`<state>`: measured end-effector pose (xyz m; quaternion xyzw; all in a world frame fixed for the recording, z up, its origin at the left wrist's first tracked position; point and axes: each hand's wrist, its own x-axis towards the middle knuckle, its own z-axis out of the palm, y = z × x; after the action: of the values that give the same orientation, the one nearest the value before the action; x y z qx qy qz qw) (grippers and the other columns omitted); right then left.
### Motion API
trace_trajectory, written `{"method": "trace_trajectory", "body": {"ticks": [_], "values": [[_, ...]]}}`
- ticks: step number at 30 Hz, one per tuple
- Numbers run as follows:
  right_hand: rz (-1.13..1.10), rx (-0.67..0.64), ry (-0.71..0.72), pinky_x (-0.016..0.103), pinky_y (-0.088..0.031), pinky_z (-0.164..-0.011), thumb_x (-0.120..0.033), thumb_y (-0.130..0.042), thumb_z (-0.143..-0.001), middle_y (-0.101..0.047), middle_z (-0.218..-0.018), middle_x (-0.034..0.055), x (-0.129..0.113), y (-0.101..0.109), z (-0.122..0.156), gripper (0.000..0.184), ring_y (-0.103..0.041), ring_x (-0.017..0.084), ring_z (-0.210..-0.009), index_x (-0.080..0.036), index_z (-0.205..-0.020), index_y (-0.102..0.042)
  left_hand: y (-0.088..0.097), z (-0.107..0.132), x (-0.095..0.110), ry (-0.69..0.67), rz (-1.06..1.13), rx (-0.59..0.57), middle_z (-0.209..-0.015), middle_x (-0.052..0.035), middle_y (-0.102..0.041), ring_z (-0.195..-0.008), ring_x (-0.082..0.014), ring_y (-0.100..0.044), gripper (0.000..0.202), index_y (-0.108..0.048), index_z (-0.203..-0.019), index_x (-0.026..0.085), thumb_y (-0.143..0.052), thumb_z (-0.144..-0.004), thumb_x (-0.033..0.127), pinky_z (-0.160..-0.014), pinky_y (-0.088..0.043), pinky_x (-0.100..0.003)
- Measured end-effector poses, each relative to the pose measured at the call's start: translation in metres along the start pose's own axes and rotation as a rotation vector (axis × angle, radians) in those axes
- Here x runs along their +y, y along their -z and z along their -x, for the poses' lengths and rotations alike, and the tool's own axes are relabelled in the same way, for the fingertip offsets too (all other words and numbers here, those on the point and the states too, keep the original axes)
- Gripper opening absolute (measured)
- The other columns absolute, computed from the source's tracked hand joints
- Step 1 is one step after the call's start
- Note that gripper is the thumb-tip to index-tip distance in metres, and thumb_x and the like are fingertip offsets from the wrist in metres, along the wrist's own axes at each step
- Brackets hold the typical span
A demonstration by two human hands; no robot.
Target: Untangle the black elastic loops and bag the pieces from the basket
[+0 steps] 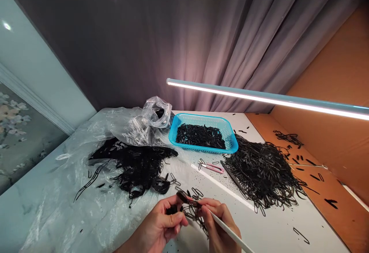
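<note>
A: Head view, hands?
B: Left hand and right hand both pinch a small tangle of thin black loops, held between them just above the table. The right also grips a slim white rod, long axis running lower-right.
A: Nearer hand?
B: Neither; both touch it.

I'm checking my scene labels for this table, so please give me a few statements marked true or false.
1. The blue basket holds black pieces. True.
2. The left hand lies empty on the table. False: it pinches a bunch of black loops.
3. The right hand holds a thin white stick. True.
4. The pink cutter lies inside the basket. False: it lies on the table in front of it.
5. The clear plastic sheet covers the table's right side. False: it covers the left side.
</note>
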<state>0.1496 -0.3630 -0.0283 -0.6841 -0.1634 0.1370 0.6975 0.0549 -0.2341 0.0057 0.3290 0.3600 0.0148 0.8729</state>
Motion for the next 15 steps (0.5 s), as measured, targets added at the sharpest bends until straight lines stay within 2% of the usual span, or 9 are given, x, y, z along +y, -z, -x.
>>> {"method": "trace_trajectory", "body": {"ticks": [3, 8, 11, 15], "values": [[-0.118, 0.010, -0.039, 0.025, -0.051, -0.053, -0.046, -0.069, -0.083, -0.073, -0.085, 0.0086, 0.001, -0.002, 0.006, 0.027, -0.067, 0.019, -0.066, -0.021, -0.073, -0.068, 0.002, -0.005, -0.004, -0.052, 0.034, 0.081, -0.076, -0.0055, -0.067, -0.060, -0.0068, -0.047, 0.032, -0.071, -0.098, 0.013, -0.082, -0.069, 0.020, -0.058, -0.032, -0.016], [-0.207, 0.039, -0.083, 0.029, -0.057, -0.062, -0.043, -0.071, -0.083, -0.072, -0.084, 0.0088, 0.017, 0.003, 0.002, 0.027, -0.069, 0.021, -0.069, -0.019, -0.071, -0.066, 0.002, -0.003, -0.005, -0.051, 0.025, 0.077, -0.071, -0.0046, -0.067, -0.055, -0.0062, -0.044, 0.020, -0.067, -0.085, 0.014, -0.080, -0.070, 0.018, -0.051, -0.026, -0.016], [-0.274, 0.006, -0.091, 0.030, -0.059, -0.065, -0.041, -0.071, -0.084, -0.072, -0.085, 0.0078, 0.029, 0.006, -0.001, 0.026, -0.069, 0.020, -0.069, -0.018, -0.071, -0.066, 0.003, 0.003, -0.005, -0.048, 0.048, 0.067, -0.069, -0.0036, -0.066, -0.053, -0.0058, -0.042, 0.021, -0.064, -0.084, 0.015, -0.080, -0.071, 0.018, -0.050, -0.025, -0.016], [-0.330, 0.034, -0.140, 0.028, -0.059, -0.063, -0.041, -0.074, -0.081, -0.072, -0.084, 0.0065, 0.030, 0.002, -0.001, 0.025, -0.069, 0.018, -0.067, -0.018, -0.072, -0.067, 0.004, 0.007, -0.005, -0.062, 0.113, 0.047, -0.072, -0.0030, -0.067, -0.057, -0.0058, -0.046, 0.025, -0.061, -0.089, 0.017, -0.080, -0.074, 0.018, -0.057, -0.033, -0.014]]}}
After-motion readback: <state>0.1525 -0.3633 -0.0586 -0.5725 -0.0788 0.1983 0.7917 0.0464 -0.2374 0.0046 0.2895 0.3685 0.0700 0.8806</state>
